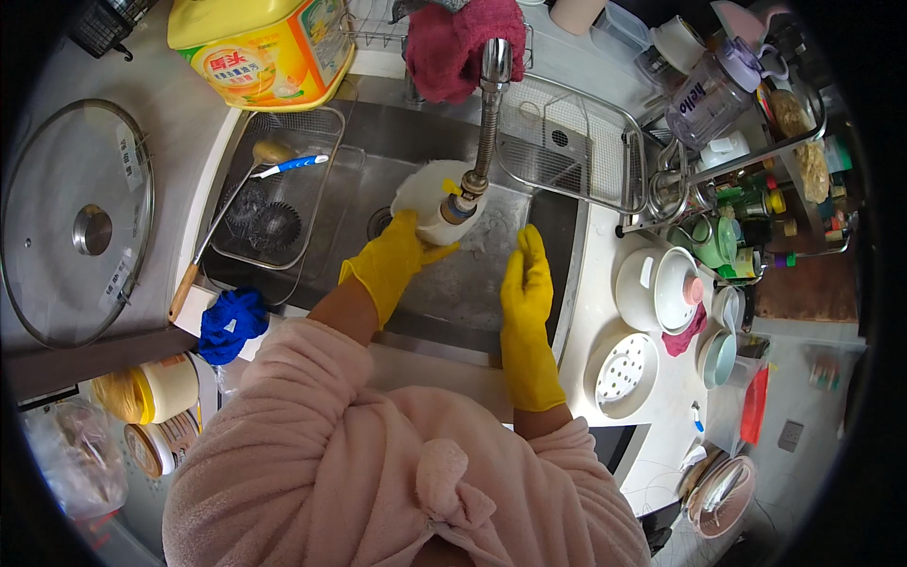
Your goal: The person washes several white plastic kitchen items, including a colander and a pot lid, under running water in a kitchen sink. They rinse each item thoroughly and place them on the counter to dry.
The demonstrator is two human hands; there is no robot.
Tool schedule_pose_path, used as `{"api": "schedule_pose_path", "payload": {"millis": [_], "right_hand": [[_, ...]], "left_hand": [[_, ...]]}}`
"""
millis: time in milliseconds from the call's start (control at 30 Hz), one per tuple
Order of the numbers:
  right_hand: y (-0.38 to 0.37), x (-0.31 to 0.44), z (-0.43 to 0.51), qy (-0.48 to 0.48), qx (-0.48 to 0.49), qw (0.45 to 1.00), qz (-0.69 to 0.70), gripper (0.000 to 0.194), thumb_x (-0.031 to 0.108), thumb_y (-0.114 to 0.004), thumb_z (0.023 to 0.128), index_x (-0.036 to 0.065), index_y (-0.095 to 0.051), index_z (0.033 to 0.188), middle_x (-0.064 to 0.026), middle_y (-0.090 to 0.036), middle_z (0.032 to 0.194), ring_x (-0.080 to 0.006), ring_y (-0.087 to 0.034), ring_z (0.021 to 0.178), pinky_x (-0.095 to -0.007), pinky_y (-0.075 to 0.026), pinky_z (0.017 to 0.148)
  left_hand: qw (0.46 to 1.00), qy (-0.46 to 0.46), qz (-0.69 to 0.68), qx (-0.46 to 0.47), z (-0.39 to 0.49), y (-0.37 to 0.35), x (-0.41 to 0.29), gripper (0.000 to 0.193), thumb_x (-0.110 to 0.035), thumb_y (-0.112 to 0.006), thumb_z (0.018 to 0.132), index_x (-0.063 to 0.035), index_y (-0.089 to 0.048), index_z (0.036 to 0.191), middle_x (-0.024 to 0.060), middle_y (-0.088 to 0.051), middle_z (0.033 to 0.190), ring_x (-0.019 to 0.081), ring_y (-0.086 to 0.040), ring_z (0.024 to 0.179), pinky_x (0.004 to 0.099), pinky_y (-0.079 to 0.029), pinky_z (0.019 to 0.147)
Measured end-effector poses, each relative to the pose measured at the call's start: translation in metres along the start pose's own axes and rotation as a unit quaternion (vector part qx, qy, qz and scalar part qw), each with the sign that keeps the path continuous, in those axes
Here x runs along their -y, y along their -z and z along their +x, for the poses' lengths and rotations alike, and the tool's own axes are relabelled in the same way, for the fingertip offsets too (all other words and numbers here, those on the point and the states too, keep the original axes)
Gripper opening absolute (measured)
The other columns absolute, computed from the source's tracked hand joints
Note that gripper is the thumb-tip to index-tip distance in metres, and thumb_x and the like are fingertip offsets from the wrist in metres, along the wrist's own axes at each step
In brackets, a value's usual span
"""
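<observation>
My left hand (397,259), in a yellow rubber glove, grips the near edge of a white bowl (423,186) over the sink. Directly above the bowl hangs the end of a flexible metal faucet (487,131), hiding part of it. A small yellow tab shows at the faucet's nozzle (457,209). My right hand (526,298), gloved in yellow too, is held out flat near the right wall of the stainless steel sink (453,283). Nothing is in it, and it is apart from the bowl. Wet, whitish patches mark the sink floor between the hands.
A wire basket (312,241) at left holds steel scrubbers (273,223), a ladle (234,191) and a blue-handled brush (294,164). Another wire basket (616,166) spans the far right. A yellow detergent jug (255,57) stands behind; a lidded white pot (641,287) sits right.
</observation>
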State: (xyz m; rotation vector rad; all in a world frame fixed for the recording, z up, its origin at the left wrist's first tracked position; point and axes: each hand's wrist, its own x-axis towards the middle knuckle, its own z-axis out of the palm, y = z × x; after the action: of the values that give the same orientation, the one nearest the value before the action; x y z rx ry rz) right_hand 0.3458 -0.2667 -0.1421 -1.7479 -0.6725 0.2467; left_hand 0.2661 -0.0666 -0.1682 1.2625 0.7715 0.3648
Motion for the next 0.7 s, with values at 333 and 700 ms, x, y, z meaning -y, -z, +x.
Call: {"api": "schedule_pose_path", "payload": {"millis": [333,700], "right_hand": [[-0.032,0.003,0.038,0.153,0.39,0.872,-0.254,0.06,0.016,-0.071,0.086,0.012,-0.055,0.143,-0.0193,-0.055,0.145,-0.0361,-0.048,0.139,-0.0457,-0.031,0.12],[-0.087,-0.078,0.017,-0.279,0.292,0.898,0.173,0.026,0.022,-0.069,0.098,0.003,-0.071,0.115,-0.0045,-0.072,0.106,-0.015,-0.067,0.094,-0.0299,-0.052,0.084]], "left_hand": [[0.95,0.297,-0.032,-0.095,-0.021,0.028,-0.003,0.067,-0.062,-0.054,0.098,-0.0076,-0.054,0.138,0.0189,-0.068,0.119,0.0364,-0.069,0.105,0.0526,-0.061,0.078],[0.957,0.228,0.108,-0.146,-0.017,0.051,0.015,0.082,-0.071,-0.049,0.093,0.0052,-0.067,0.115,0.0248,-0.072,0.1,0.0352,-0.074,0.089,0.0453,-0.061,0.074]]}}
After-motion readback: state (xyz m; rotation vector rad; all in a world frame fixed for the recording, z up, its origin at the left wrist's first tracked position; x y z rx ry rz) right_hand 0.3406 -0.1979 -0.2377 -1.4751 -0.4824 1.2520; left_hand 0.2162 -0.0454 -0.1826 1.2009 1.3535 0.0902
